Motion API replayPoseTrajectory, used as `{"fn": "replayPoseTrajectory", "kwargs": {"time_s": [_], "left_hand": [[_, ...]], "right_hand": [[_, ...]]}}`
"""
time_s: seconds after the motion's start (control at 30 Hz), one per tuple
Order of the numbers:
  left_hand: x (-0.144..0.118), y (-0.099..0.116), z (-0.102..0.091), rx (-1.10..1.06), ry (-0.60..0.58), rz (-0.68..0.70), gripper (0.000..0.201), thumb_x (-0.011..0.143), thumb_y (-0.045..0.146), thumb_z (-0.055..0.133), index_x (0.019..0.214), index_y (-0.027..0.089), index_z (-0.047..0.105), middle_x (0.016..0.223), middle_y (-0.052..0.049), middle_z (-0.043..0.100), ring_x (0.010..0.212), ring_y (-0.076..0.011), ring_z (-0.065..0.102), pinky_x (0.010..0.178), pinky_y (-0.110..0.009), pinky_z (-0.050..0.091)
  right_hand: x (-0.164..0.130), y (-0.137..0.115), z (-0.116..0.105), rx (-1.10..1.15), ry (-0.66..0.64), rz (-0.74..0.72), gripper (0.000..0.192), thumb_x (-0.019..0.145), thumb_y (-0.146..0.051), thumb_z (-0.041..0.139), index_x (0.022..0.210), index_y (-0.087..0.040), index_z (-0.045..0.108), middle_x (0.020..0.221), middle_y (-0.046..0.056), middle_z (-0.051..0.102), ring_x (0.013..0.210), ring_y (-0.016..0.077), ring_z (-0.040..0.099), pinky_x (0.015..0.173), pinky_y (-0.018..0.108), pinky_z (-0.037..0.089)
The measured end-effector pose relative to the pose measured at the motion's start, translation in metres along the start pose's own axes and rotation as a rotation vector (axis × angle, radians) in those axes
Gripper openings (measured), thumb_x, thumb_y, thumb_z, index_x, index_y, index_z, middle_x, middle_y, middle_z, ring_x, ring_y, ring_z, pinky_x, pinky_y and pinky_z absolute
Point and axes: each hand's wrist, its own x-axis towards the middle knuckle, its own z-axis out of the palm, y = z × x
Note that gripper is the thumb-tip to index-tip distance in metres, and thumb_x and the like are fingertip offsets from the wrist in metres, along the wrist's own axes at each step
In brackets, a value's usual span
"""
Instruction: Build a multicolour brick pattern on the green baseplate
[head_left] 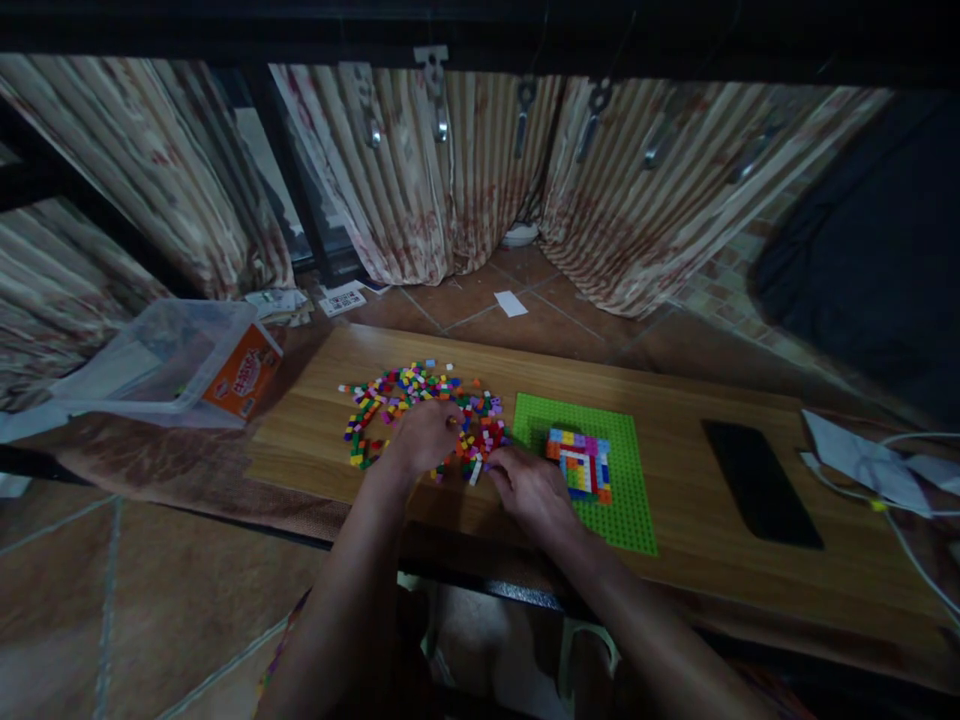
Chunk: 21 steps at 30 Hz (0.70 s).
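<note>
A heap of small coloured bricks [405, 392] lies spread on a wooden board [690, 400]. My left hand [425, 434] rests on the heap with its fingers curled down among the bricks; whether it grips one I cannot tell. My right hand [529, 486] lies at the heap's right edge, fingers reaching into the bricks, next to a green baseplate [634, 480]. On the baseplate stands a small square build of mixed colours [581, 462], just right of my right hand.
A black phone [759, 484] lies on the board to the right. White papers and a cable [870, 462] sit at the far right. A clear plastic box [161, 360] with an orange label stands left of the board. Striped curtains hang behind.
</note>
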Motion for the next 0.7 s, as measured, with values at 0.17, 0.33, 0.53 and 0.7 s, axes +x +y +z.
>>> {"fn": "replayPoseTrajectory", "kwargs": {"time_s": [0.17,0.33,0.53,0.7], "left_hand": [[-0.0003,-0.0046,0.0008,-0.006,0.027,-0.017,0.030,0.077,0.015,0.050,0.093,0.022,0.073,0.084,-0.005,0.073,0.079,-0.0198,0.065,0.073,-0.027,0.046],[-0.0021,-0.0043,0.0003,0.013,0.022,-0.048,0.028,0.078,0.017,0.051,0.096,0.020,0.072,0.091,-0.008,0.073,0.085,-0.0217,0.065,0.077,-0.028,0.047],[-0.0041,-0.0010,-0.0042,0.074,-0.018,-0.046,0.030,0.080,0.019,0.048,0.101,0.020,0.070,0.090,-0.006,0.073,0.083,-0.0180,0.065,0.075,-0.025,0.046],[-0.0029,0.0000,-0.0048,0.105,-0.051,-0.037,0.027,0.082,0.021,0.047,0.097,0.020,0.070,0.090,-0.005,0.073,0.083,-0.0174,0.065,0.073,-0.024,0.045]], "right_hand": [[0.0008,0.0004,0.0016,0.050,0.031,0.022,0.015,0.091,-0.021,0.050,0.096,-0.023,0.064,0.097,0.003,0.070,0.086,0.0178,0.064,0.077,0.028,0.047],[0.0007,0.0014,0.0009,0.055,0.073,0.003,0.024,0.093,-0.019,0.042,0.097,-0.021,0.065,0.099,0.005,0.068,0.089,0.0175,0.063,0.078,0.028,0.047],[0.0038,-0.0049,-0.0015,-0.058,-0.038,0.050,0.027,0.095,-0.025,0.042,0.108,-0.023,0.065,0.102,0.005,0.064,0.094,0.0180,0.060,0.080,0.026,0.045],[0.0064,-0.0066,-0.0013,-0.102,-0.074,0.055,0.029,0.095,-0.028,0.041,0.114,-0.024,0.063,0.104,0.006,0.062,0.100,0.0189,0.057,0.083,0.027,0.043]]}}
